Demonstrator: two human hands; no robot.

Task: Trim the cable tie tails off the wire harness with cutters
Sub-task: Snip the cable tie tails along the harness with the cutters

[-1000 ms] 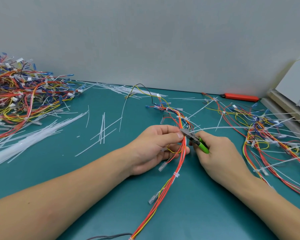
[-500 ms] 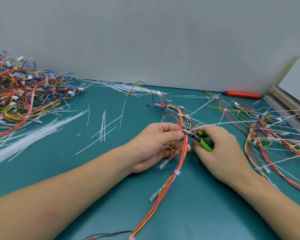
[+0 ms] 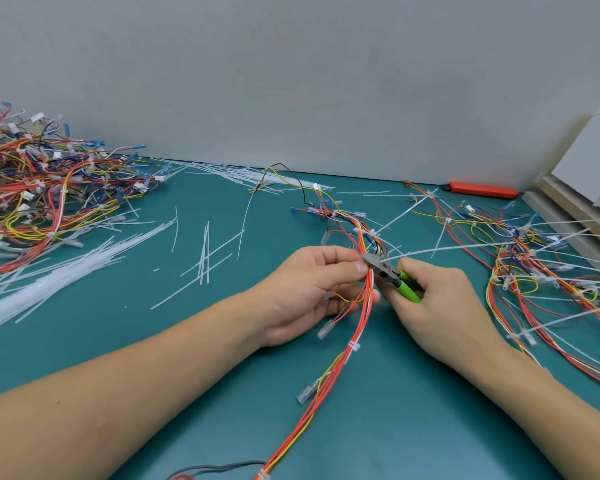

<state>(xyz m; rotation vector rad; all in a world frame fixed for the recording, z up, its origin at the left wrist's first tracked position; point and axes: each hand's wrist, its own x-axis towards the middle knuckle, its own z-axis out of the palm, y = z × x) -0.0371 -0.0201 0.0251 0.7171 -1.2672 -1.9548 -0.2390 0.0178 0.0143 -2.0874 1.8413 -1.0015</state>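
On the teal surface, the harness is pinched by the left hand; cutters are gripped at it by the right hand.

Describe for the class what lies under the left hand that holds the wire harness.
Under the left hand runs the wire harness, pinched near the cutters; a clear connector and the teal mat show below it. The palm hides how its lower fingers lie.
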